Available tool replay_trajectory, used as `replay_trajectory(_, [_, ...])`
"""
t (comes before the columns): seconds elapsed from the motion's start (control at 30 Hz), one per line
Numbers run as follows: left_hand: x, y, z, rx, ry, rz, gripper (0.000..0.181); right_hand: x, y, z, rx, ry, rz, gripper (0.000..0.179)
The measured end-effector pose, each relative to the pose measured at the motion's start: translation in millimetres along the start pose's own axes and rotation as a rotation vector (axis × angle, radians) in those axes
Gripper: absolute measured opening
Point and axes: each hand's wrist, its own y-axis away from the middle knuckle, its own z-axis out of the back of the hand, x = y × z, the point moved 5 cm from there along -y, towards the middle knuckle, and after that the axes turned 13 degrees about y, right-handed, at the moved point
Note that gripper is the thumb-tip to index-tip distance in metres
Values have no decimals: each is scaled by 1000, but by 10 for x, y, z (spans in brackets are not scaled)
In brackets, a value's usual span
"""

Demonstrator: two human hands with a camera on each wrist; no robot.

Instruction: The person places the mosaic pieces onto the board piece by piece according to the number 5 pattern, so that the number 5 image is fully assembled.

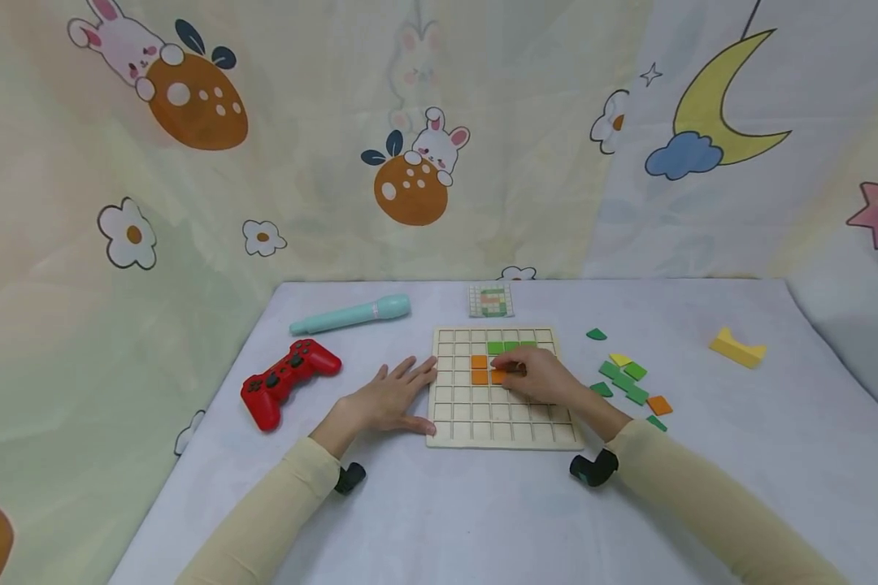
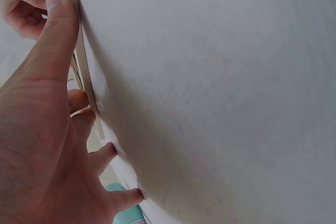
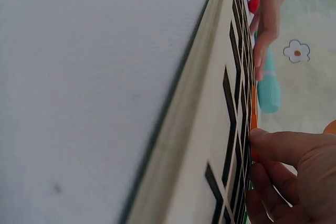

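A pale wooden grid board (image 1: 501,435) lies flat on the white table. My left hand (image 1: 391,400) rests at its left edge with spread fingers, the thumb touching the front corner. Over the middle of the board, my right hand (image 1: 545,378) pinches an orange square tile (image 1: 497,377) between thumb and fingers, low against the grid; the fingers partly cover it. Beside that tile sit two more orange tiles (image 1: 479,361), one above the other. A row of green tiles (image 1: 495,348) fills slots higher up. Thumb and orange tile (image 3: 254,153) meet in the right wrist view.
Loose green tiles (image 1: 622,380), an orange tile (image 1: 659,405) and a yellow piece (image 1: 619,358) lie right of the board. Farther right is a yellow block (image 1: 737,348). A small pattern card (image 1: 491,301) lies behind; a red game controller (image 1: 289,382) and teal microphone (image 1: 351,314) lie left.
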Motion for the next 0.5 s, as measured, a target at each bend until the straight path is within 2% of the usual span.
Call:
replay_trajectory(0.2, [-25,5,47,-4,10,-3,100,3,3,1,3,7,-17,33])
replay_trajectory(0.5, [-3,6,3,0,21,-6,101,-40,28,14,-19,-7,-13,31])
